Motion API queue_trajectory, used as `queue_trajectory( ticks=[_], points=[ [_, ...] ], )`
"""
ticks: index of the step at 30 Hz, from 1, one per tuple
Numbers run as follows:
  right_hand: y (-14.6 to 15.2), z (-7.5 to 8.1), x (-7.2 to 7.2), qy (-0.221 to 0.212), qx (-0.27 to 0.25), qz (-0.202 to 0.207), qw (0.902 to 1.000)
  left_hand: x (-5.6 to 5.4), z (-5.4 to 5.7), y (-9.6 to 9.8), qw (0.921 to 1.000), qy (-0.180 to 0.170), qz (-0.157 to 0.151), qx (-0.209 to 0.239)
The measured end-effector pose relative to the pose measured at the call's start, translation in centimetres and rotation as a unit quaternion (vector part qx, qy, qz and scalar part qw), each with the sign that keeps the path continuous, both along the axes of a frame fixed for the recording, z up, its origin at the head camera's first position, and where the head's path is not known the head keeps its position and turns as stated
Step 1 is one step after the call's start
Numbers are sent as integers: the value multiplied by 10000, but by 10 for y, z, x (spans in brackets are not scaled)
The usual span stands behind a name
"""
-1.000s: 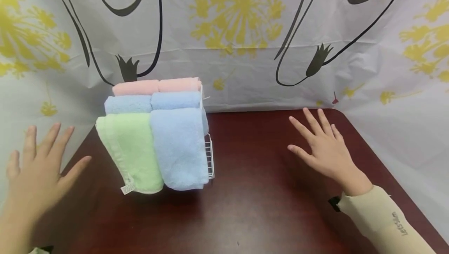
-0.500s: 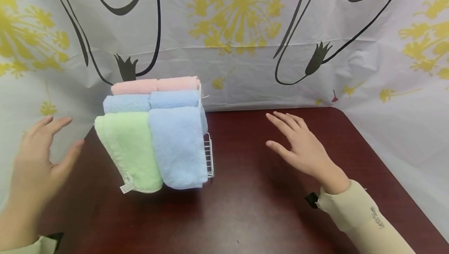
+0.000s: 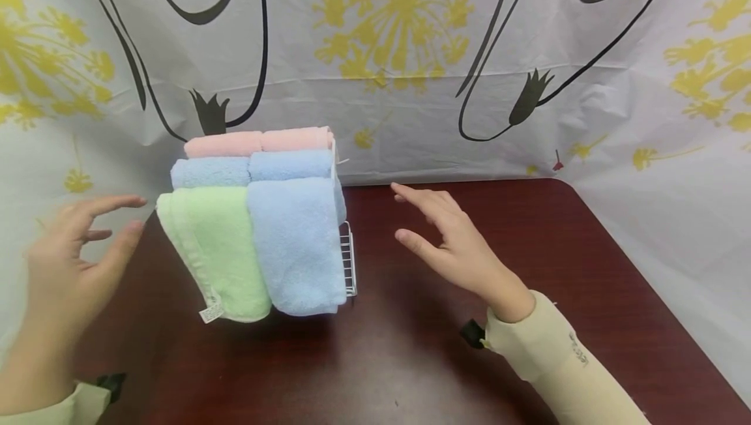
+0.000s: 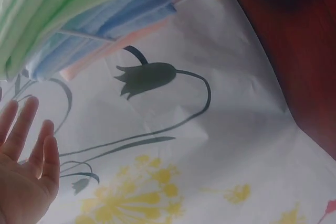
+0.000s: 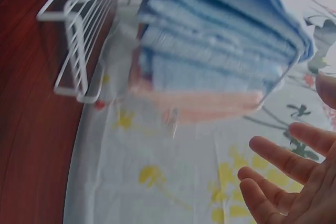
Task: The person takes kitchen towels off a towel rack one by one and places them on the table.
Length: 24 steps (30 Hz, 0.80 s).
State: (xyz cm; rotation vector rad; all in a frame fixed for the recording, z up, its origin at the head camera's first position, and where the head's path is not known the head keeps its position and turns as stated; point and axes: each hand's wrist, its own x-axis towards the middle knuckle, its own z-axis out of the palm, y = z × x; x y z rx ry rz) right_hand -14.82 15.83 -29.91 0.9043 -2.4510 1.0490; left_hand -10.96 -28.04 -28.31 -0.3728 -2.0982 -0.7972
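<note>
A white wire rack (image 3: 350, 262) stands on the table, draped with towels. In front hang a light green towel (image 3: 225, 249) with a white tag and a light blue towel (image 3: 297, 246). Behind them are more blue towels (image 3: 214, 173), and pink towels (image 3: 258, 143) lie at the back. My left hand (image 3: 73, 255) hovers left of the green towel, fingers loosely bent, thumb apart, holding nothing. To the right of the rack, my right hand (image 3: 457, 249) is in the air, fingers extended towards it, also holding nothing. Much of the rack is hidden by the towels.
The dark red-brown table (image 3: 411, 360) extends right and in front of the rack. A white sheet (image 3: 405, 125) printed with yellow flowers and dark stems hangs behind the table and along both sides.
My right hand has moved left, nearer the rack. My left hand has turned, its fingers bending inwards towards the green towel. Rack and towels stay in place.
</note>
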Motion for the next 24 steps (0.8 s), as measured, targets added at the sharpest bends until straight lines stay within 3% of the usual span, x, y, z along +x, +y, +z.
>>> queue_trajectory(
  ticks=[8, 13, 24],
  points=[
    [-32, 9, 7, -314, -843, 567, 9943, -3, -2, 7, 9997, -20, -207, 92],
    [-49, 13, 10, -430, -1114, 868, 9890, -6, -5, 9, 9995, 31, -259, 160],
    [-76, 17, 10, -710, -1734, 1412, 9721, -8, -5, 14, 9995, -5, -160, 257]
  ],
)
